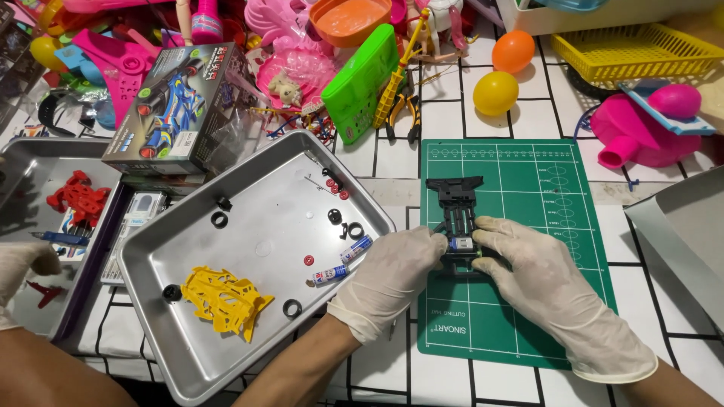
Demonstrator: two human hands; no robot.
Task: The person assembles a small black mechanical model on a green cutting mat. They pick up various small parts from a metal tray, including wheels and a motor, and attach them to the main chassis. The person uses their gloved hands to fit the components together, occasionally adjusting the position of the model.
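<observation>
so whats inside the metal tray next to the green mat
The metal tray holds a yellow car body shell, two small batteries, black rings and small red parts. The left hand covers its right edge, hiding anything there.

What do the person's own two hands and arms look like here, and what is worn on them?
Both hands wear thin, off-white disposable gloves, slightly wrinkled. The left hand has its glove cuff bunched at the wrist; the right hand has a glove ending in a rolled rim a little past the wrist. Above the gloves both forearms are bare: no sleeves, watch or jewellery show. A third gloved hand at the left edge belongs to someone else.
</observation>
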